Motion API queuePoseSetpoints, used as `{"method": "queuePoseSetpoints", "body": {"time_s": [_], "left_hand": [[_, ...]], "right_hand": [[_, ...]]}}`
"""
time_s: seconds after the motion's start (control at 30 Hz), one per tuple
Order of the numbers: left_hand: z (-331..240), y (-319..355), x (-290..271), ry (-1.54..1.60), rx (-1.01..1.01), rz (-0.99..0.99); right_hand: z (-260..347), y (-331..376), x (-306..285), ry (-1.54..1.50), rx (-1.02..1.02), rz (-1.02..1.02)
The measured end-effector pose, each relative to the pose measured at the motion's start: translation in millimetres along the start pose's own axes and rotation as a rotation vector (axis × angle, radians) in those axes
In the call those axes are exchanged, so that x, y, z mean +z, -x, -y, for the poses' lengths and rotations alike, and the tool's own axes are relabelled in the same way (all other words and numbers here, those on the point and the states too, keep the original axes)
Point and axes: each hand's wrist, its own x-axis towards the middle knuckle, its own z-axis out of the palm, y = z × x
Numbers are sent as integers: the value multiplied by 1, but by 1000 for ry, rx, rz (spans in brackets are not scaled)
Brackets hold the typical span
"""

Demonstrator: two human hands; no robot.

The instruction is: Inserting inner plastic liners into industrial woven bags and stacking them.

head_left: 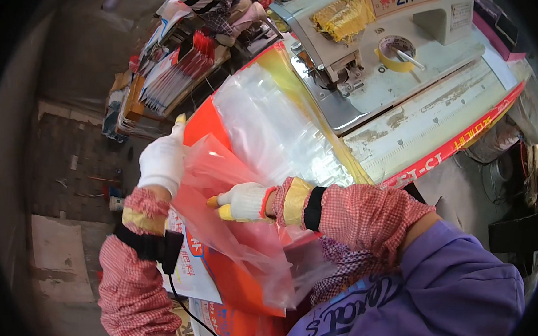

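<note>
While my left hand (162,159) grips the far edge of the clear film (221,189), its gloved fingers curled round that edge with one yellow tip poking up toward twelve o'clock, my right hand (241,202) lies flat on the film, fingers pressed together and pointing to nine o'clock. Beneath the film sits an orange bag (208,123), running from my lap up toward one o'clock, where it touches the sewing machine (391,43) on its table (427,127).

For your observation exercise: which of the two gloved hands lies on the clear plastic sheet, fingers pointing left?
The right hand, flat on the plastic sheet. The left hand instead grips the sheet's upper edge, fingers up.
</note>
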Motion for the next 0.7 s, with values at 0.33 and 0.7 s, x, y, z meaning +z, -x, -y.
{"method": "queuePoseSetpoints", "body": {"time_s": [0.33, 0.7], "left_hand": [[63, -88, -100, -790, 16, -663], [-2, -104, -101, -400, -124, -139]], "right_hand": [[-100, -22, 176, 1037, 960, -869], [-24, 189, 4, 257, -40, -484]]}}
